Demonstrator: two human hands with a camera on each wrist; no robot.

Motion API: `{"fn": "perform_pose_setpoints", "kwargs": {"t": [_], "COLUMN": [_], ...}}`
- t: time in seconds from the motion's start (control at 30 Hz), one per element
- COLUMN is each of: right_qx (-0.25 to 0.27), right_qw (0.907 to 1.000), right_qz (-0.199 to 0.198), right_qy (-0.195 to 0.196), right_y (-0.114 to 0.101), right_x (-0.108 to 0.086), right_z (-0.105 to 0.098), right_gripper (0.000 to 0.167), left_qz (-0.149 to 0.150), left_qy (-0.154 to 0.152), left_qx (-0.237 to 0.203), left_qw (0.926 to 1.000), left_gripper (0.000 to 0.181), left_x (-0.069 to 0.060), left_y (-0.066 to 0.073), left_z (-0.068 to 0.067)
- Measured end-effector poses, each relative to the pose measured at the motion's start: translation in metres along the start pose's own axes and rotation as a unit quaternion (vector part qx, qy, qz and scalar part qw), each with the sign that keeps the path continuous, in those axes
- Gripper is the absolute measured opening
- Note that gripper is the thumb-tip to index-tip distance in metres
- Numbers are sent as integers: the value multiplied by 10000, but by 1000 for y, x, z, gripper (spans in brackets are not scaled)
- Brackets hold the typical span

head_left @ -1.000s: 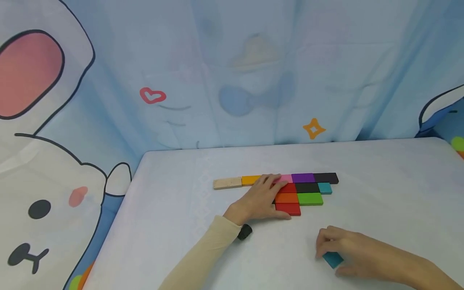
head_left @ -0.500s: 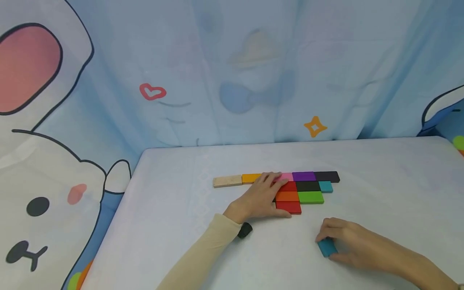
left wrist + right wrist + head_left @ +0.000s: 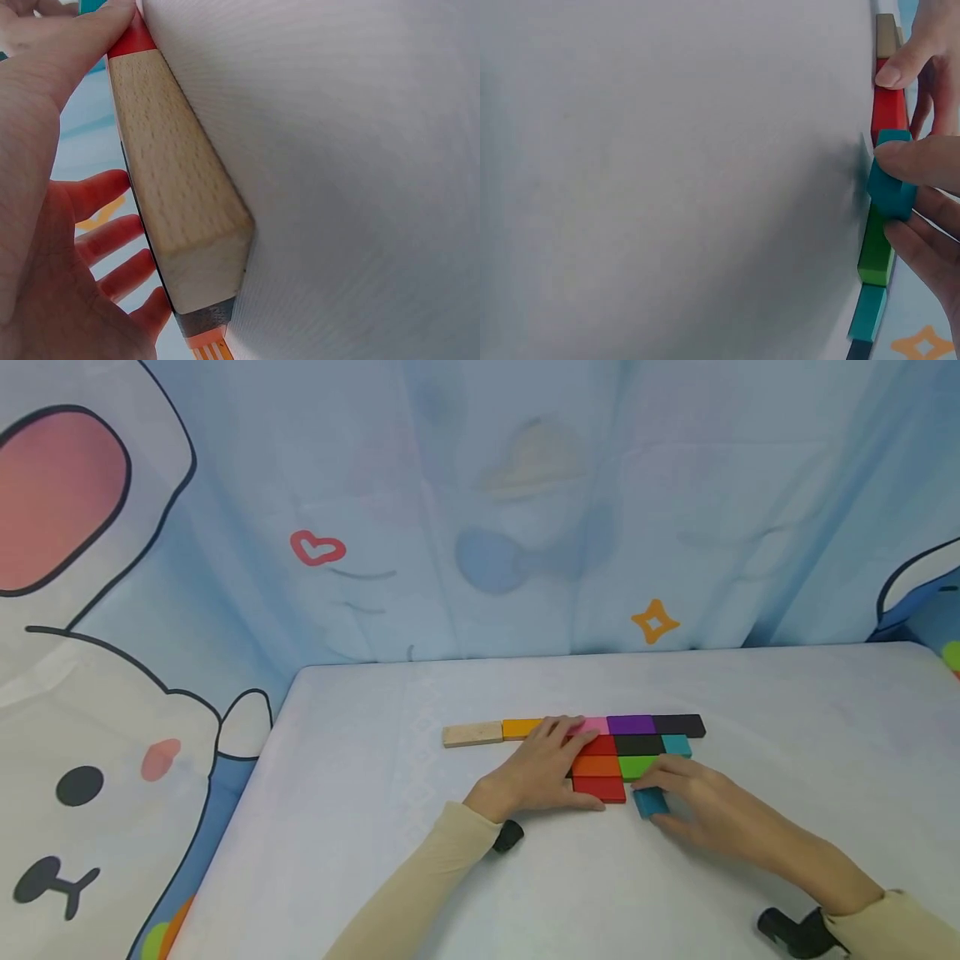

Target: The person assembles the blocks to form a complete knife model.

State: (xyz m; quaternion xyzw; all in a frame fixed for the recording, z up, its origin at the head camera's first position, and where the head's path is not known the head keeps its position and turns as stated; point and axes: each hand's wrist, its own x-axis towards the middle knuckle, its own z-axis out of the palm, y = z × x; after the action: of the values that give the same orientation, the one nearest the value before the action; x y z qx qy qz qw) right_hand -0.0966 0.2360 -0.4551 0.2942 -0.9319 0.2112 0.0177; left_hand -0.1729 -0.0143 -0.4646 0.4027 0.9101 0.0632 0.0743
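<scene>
My left hand [image 3: 531, 774] lies across the left part of several rows of coloured wooden blocks, hiding some of them. Its thumb touches the front face of a red block [image 3: 600, 789], while a plain wood block [image 3: 169, 150] shows under the palm in the left wrist view. Between thumb and fingers, my right hand [image 3: 716, 810] pinches a teal block [image 3: 651, 803], tilted slightly. This block is just right of the red one and in front of a green block [image 3: 634, 767]; whether it touches either cannot be told.
The back row runs from a plain wood block [image 3: 472, 734] through yellow, pink and purple to a black block [image 3: 678, 726]. A short teal block [image 3: 677, 746] ends the second row. Dark wrist devices [image 3: 798, 933] sit at both wrists. A printed curtain [image 3: 465, 510] hangs behind the table.
My right hand has carried the teal block away from the front right, forward and left, to the front row's right end. The left hand has stayed on the blocks.
</scene>
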Motion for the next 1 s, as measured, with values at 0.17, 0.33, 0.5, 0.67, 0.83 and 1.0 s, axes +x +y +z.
{"fn": "perform_pose_setpoints", "kwargs": {"t": [0.17,0.33,0.5,0.67,0.83,1.0], "right_qx": [-23,-190,-387,-509,-660,-768], "right_qw": [9992,9971,9959,9943,9925,9907], "right_qz": [-222,-479,-583,-674,-729,-820], "right_qy": [344,552,574,644,721,770], "right_y": [3,4,4,4,3,3], "right_x": [6,10,12,13,14,14], "right_z": [3,6,9,11,12,12], "right_gripper": [40,39,37,38,39,39], "left_qz": [-3,30,40,32,40,29], "left_qy": [-26,-18,-15,-26,-17,-40], "left_qx": [-85,-58,-62,-61,-53,-72], "left_qw": [10000,10000,10000,10000,10000,10000], "left_gripper": [97,97,97,96,96,96], "left_x": [0,0,-1,-1,-1,-1], "left_y": [0,0,0,1,1,1], "left_z": [0,-1,-1,-2,-3,-3]}}
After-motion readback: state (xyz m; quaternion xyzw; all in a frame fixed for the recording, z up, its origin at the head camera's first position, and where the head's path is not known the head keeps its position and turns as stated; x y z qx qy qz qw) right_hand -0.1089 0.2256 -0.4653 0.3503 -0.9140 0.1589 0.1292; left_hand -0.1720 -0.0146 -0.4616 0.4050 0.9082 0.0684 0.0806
